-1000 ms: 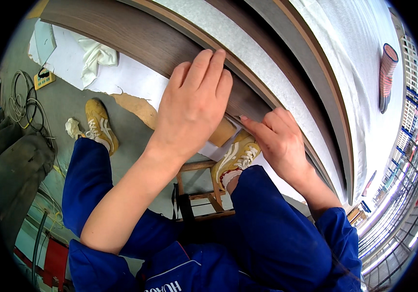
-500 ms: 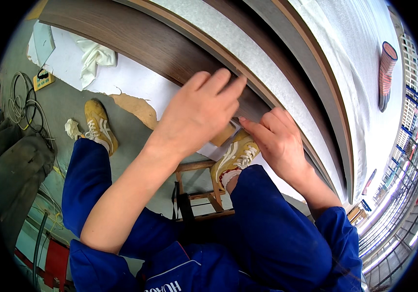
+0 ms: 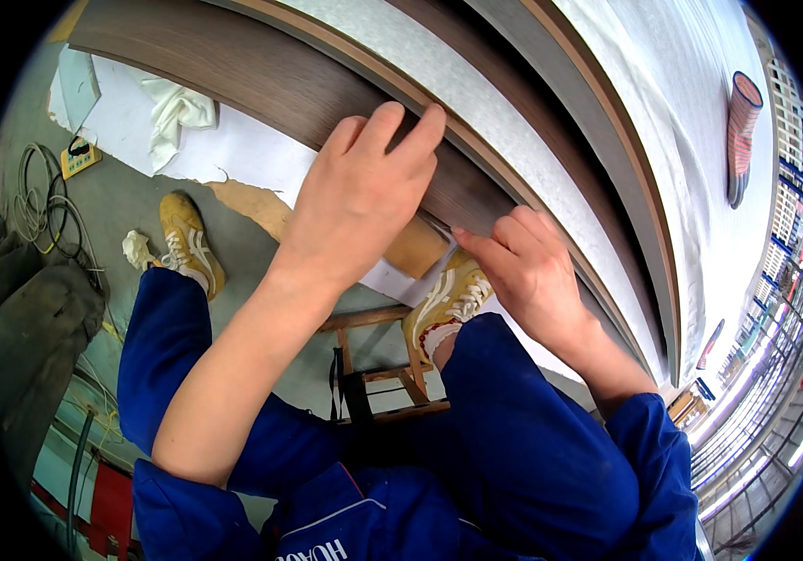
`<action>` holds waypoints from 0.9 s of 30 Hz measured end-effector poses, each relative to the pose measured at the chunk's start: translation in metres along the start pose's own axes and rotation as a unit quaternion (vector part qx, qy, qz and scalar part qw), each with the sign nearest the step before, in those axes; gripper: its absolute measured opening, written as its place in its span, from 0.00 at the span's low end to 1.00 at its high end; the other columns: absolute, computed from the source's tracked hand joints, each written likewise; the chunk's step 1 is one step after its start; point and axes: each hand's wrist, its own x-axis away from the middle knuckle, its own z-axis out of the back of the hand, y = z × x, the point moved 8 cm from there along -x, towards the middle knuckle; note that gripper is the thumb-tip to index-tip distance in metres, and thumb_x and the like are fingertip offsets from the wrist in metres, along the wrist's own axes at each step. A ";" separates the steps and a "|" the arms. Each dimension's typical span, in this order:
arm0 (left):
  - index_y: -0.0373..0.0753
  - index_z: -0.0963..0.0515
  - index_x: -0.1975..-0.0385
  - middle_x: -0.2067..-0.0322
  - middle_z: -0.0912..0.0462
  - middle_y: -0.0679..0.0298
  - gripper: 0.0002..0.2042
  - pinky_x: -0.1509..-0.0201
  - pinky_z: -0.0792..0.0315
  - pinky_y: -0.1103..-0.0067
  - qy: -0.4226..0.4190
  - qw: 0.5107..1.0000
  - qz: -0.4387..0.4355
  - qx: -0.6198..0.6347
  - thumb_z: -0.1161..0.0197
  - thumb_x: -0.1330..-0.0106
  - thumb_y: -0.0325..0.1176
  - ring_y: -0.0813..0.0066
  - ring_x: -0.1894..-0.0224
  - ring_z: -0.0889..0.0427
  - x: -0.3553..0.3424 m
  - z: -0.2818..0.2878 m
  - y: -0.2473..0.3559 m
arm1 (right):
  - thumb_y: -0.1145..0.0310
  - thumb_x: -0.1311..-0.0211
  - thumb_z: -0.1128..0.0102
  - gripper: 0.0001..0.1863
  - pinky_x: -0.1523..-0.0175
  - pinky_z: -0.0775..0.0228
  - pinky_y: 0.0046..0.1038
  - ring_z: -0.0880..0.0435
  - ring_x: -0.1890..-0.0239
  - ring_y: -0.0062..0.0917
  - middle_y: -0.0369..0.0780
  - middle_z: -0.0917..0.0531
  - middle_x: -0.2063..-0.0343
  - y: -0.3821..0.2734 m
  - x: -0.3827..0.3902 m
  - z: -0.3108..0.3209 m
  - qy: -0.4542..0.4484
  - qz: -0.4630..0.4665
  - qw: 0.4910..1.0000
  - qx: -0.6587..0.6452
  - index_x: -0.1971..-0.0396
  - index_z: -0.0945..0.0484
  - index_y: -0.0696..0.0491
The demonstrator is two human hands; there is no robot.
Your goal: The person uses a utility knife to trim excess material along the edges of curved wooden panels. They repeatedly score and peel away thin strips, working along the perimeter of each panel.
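My left hand (image 3: 359,192) is over a dark wood-grain panel (image 3: 261,79), its fingers apart and bent, with the tips at the panel's upper edge. No object shows in it. Farther right along the same panel is my right hand (image 3: 528,266), its fingers curled over the edge and its thumb pointing left against the face. Whatever lies under those curled fingers is hidden. Below the panel, between the hands, a tan cardboard-like piece (image 3: 417,248) sits by my shoe.
Grey-and-brown panels wrapped in white sheet (image 3: 645,56) stand beyond, with a striped sleeve-like tube (image 3: 744,122) on top. White board (image 3: 243,154), a white cloth (image 3: 177,112), a yellow socket box (image 3: 79,157) and coiled cable (image 3: 32,201) lie left. A wooden stool (image 3: 378,374) is beneath me.
My left hand has moved left and slightly up along the panel, uncovering more of the tan piece. The right hand has stayed nearly in place.
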 end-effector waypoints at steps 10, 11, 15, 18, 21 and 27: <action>0.38 0.20 0.75 0.39 0.29 0.73 0.04 0.47 0.32 0.74 -0.032 0.999 -0.023 0.022 0.40 0.48 0.30 0.67 0.47 0.29 0.001 -0.007 0.007 | 0.75 0.56 0.41 0.17 0.62 0.35 0.29 0.29 0.68 0.29 0.37 0.31 0.76 -0.004 0.004 -0.008 -0.005 0.017 1.000 -0.012 0.61 0.17 0.55; 0.37 0.21 0.73 0.38 0.30 0.74 0.05 0.48 0.33 0.74 -0.060 0.998 -0.014 -0.003 0.40 0.48 0.28 0.66 0.48 0.29 0.001 -0.006 0.000 | 0.75 0.56 0.41 0.17 0.62 0.35 0.29 0.29 0.68 0.29 0.37 0.31 0.76 -0.004 0.004 -0.008 -0.005 0.018 1.000 -0.013 0.61 0.17 0.55; 0.35 0.24 0.70 0.36 0.31 0.72 0.07 0.48 0.33 0.73 -0.023 0.995 0.061 -0.081 0.42 0.50 0.23 0.64 0.47 0.29 0.007 0.004 -0.026 | 0.75 0.56 0.41 0.17 0.62 0.35 0.29 0.28 0.68 0.29 0.37 0.30 0.76 -0.006 0.005 -0.009 0.001 0.022 1.000 -0.009 0.62 0.17 0.55; 0.35 0.23 0.71 0.36 0.31 0.69 0.06 0.49 0.32 0.72 -0.011 0.997 0.046 -0.062 0.41 0.50 0.25 0.64 0.49 0.29 0.004 0.004 -0.017 | 0.74 0.55 0.41 0.16 0.62 0.35 0.29 0.28 0.68 0.29 0.37 0.30 0.76 -0.006 0.007 -0.010 -0.007 0.021 1.000 -0.003 0.62 0.17 0.55; 0.36 0.22 0.72 0.37 0.30 0.69 0.05 0.51 0.31 0.73 -0.054 0.998 -0.010 0.000 0.40 0.49 0.27 0.66 0.52 0.28 0.000 -0.005 0.002 | 0.74 0.55 0.41 0.17 0.62 0.35 0.29 0.28 0.67 0.29 0.37 0.30 0.76 -0.004 0.011 -0.013 -0.017 0.011 1.000 0.000 0.61 0.17 0.55; 0.37 0.21 0.78 0.39 0.29 0.71 0.03 0.55 0.30 0.77 -0.040 0.997 -0.066 0.023 0.40 0.49 0.29 0.70 0.57 0.29 0.002 -0.011 0.024 | 0.73 0.54 0.43 0.14 0.61 0.35 0.30 0.28 0.67 0.29 0.37 0.29 0.76 -0.014 0.013 -0.015 -0.021 0.003 1.000 0.015 0.64 0.18 0.55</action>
